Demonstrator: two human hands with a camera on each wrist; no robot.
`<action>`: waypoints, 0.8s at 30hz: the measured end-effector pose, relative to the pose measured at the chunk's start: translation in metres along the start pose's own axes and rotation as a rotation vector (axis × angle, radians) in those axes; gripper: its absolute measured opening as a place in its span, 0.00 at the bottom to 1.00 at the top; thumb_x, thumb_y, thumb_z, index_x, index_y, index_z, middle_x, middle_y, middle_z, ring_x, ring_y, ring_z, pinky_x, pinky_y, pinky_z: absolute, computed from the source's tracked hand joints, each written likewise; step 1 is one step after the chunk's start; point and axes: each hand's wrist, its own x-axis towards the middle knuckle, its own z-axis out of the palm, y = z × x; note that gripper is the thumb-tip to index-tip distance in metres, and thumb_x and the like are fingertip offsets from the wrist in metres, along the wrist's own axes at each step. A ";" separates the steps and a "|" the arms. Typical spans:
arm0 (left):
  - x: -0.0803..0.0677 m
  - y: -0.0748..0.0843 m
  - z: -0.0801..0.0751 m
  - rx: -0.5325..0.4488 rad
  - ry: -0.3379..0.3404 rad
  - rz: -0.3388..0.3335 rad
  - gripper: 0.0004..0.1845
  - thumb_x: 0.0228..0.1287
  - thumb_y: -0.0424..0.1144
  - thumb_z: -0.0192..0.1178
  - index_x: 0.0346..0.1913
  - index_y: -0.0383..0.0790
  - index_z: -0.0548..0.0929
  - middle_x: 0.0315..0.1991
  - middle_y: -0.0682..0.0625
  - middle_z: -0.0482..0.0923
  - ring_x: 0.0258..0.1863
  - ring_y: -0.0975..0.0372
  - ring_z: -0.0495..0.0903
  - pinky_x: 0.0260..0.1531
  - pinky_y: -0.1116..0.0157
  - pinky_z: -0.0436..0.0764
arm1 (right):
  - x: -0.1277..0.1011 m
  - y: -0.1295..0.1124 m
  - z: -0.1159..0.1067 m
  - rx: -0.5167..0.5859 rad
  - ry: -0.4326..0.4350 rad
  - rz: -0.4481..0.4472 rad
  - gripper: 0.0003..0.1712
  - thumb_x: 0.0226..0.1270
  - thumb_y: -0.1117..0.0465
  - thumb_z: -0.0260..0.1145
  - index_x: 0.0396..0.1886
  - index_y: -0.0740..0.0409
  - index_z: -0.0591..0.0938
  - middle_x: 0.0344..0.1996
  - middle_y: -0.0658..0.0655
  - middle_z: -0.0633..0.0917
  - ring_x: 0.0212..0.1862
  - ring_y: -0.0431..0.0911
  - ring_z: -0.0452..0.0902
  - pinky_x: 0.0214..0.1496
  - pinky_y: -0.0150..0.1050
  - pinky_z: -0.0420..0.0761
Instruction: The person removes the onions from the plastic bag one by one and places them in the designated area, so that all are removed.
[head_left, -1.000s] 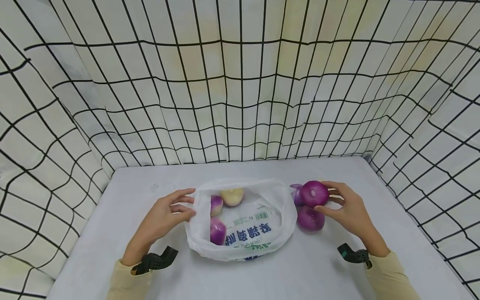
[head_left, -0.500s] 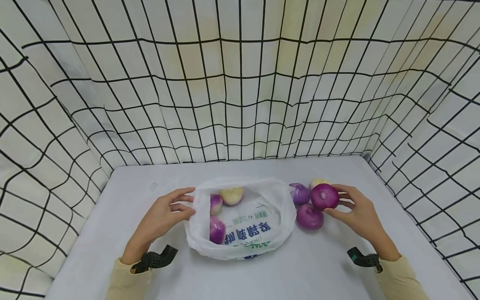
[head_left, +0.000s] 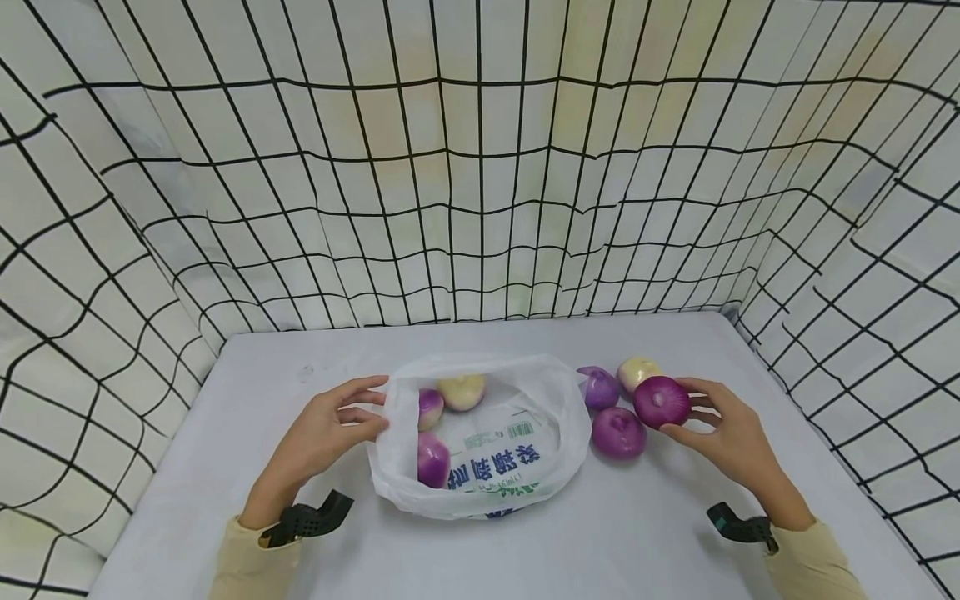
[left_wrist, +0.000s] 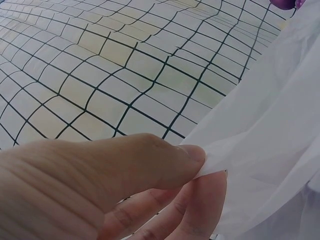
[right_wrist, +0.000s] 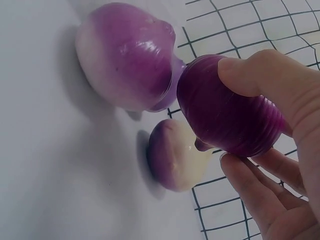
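A white plastic bag (head_left: 487, 462) with green and blue print lies open on the table. Inside it sit two purple onions (head_left: 433, 460) and a pale one (head_left: 462, 390). My left hand (head_left: 341, 421) pinches the bag's left rim (left_wrist: 235, 150) between thumb and finger. My right hand (head_left: 720, 429) grips a dark purple onion (head_left: 662, 402) (right_wrist: 227, 115) just right of the bag. Beside it on the table lie a purple onion (head_left: 618, 432) (right_wrist: 125, 55), a lilac one (head_left: 600, 387) and a pale one (head_left: 638, 372) (right_wrist: 175, 155).
The grey table (head_left: 262, 383) is walled on three sides by white cloth with a black grid (head_left: 480, 167). Bare table surface lies in front of the bag and at far left.
My right hand has carried the dark purple onion rightward and slightly down, away from the bag, uncovering the pale onion behind it. The left hand and the bag have stayed put.
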 end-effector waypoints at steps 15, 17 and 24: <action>0.001 -0.001 0.001 0.037 0.011 -0.027 0.35 0.68 0.42 0.69 0.75 0.42 0.71 0.64 0.35 0.80 0.52 0.52 0.89 0.47 0.63 0.89 | -0.009 0.012 0.000 0.005 -0.012 0.048 0.43 0.55 0.51 0.83 0.69 0.56 0.76 0.61 0.62 0.81 0.50 0.13 0.67 0.49 0.12 0.76; 0.001 -0.001 0.001 0.035 0.011 -0.028 0.35 0.67 0.41 0.69 0.75 0.42 0.71 0.63 0.35 0.80 0.52 0.52 0.89 0.46 0.63 0.89 | -0.010 0.013 0.000 0.006 -0.013 0.054 0.43 0.55 0.50 0.83 0.69 0.55 0.76 0.61 0.62 0.81 0.50 0.13 0.67 0.49 0.12 0.76; 0.001 0.000 0.001 0.051 0.019 -0.035 0.35 0.67 0.43 0.69 0.75 0.42 0.71 0.63 0.36 0.80 0.52 0.52 0.89 0.47 0.62 0.89 | -0.014 0.018 0.001 0.012 -0.024 0.086 0.43 0.55 0.49 0.83 0.69 0.54 0.76 0.62 0.62 0.80 0.51 0.13 0.67 0.49 0.14 0.77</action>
